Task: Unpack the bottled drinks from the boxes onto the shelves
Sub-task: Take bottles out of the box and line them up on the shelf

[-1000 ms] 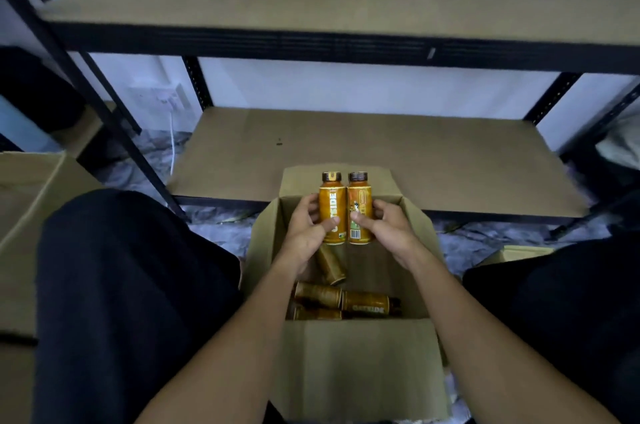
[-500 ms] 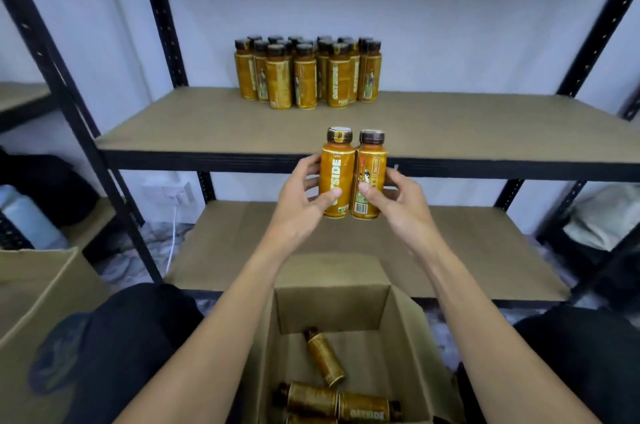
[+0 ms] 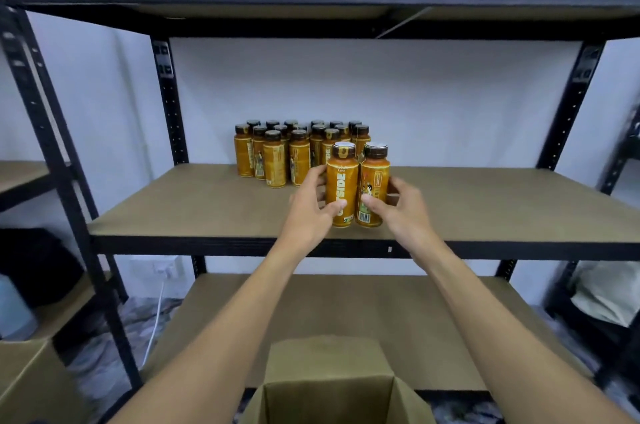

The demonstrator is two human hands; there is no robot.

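The left hand (image 3: 308,212) grips an upright orange drink bottle with a dark cap and white lettering (image 3: 342,184), thumb across its front and fingers curled behind. The right hand (image 3: 401,212) clamps a second orange bottle with a barcode label (image 3: 372,191) the same way. The two bottles touch side by side near the front edge of the middle brown board shelf (image 3: 207,201) (whether their bases meet the board cannot be told). Just behind them, towards the shelf's back edge, stands a cluster of matching orange bottles (image 3: 277,156). An open brown cardboard box (image 3: 329,389) sits below, before the lower shelf.
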